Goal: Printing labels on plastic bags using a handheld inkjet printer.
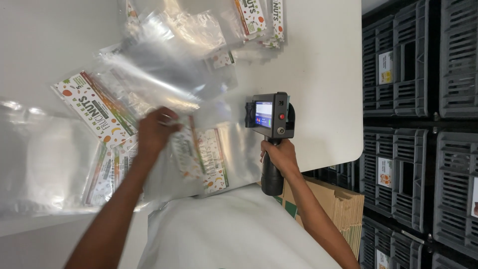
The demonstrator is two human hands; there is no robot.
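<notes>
Clear plastic pouches [199,154] with printed label strips lie fanned across the white bench [323,74], and the one in hand sits just in front of the person, its long axis running roughly away from the body, label edge toward the right. The left hand [155,130] rests on top of that pouch near its upper left corner, fingers [167,119] curled and pinching the film; motion blur keeps the exact grip from being clear. The right hand [280,155] is wrapped tight around the black grip of a handheld printer gun [269,119], whose screen faces up and whose head points left, toward the pouch's right edge and just beside it. So the pouch lies between the two hands, the left already touching it, the printer near but apart from the film. More pouches [259,20] are stacked at the far edge of the bench. Dark plastic crates [418,99] stand at the right, flattened cardboard [338,204] beneath the bench edge.
</notes>
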